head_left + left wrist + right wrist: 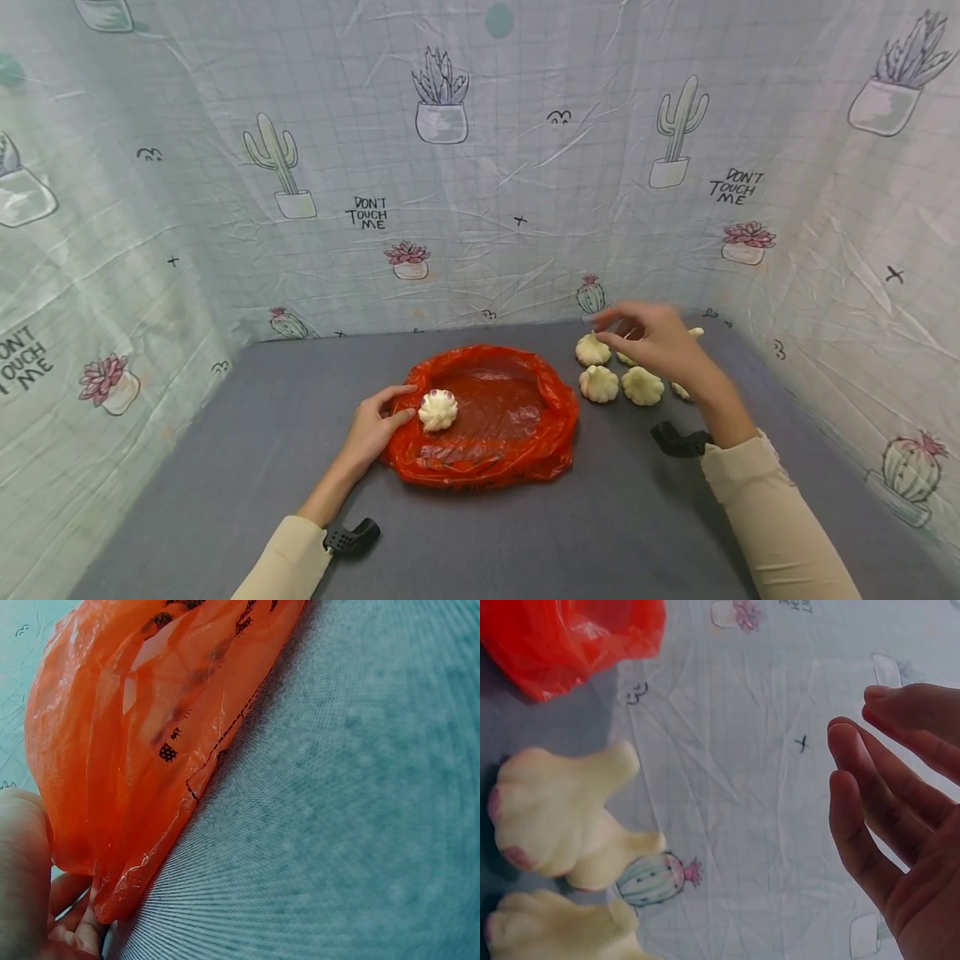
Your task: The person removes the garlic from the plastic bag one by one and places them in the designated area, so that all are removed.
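A red plastic bag lies spread wide on the grey table, its rim rolled into a ring. My left hand grips the bag's left rim, with the thumb over the edge; the left wrist view shows the thumb beside the gathered orange-red film. Just inside that rim sits one garlic bulb. My right hand hovers over a group of garlic bulbs at the right, holding nothing, fingers loosely bent. Among them are a front bulb, its neighbour and a back bulb; others are partly hidden.
A pale curtain printed with cacti encloses the table at the back and both sides. Black wrist cameras sit on the left wrist and the right wrist.
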A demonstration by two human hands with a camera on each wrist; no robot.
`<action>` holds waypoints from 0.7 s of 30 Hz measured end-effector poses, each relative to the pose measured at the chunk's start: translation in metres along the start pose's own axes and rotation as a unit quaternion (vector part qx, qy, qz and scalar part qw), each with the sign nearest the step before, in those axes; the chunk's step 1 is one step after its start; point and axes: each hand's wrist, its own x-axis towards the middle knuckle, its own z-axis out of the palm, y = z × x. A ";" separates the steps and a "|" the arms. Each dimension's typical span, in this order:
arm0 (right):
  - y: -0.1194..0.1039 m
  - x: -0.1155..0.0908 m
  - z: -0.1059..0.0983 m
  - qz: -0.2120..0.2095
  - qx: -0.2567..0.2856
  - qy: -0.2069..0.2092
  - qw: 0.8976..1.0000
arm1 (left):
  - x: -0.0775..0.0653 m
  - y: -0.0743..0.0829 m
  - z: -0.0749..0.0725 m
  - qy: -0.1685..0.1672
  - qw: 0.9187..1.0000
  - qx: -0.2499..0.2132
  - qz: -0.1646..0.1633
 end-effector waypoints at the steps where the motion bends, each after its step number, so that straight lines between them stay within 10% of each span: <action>1: -0.001 0.000 0.002 -0.002 0.004 -0.001 1.000 | 0.000 0.000 0.000 0.000 1.000 0.001 0.000; 10: -0.010 0.008 0.018 -0.034 0.019 -0.005 0.999 | 0.000 0.001 0.001 0.001 1.000 0.011 -0.006; 21: -0.029 0.029 0.046 -0.064 0.020 -0.046 0.997 | 0.017 -0.041 0.004 0.015 1.000 -0.004 0.011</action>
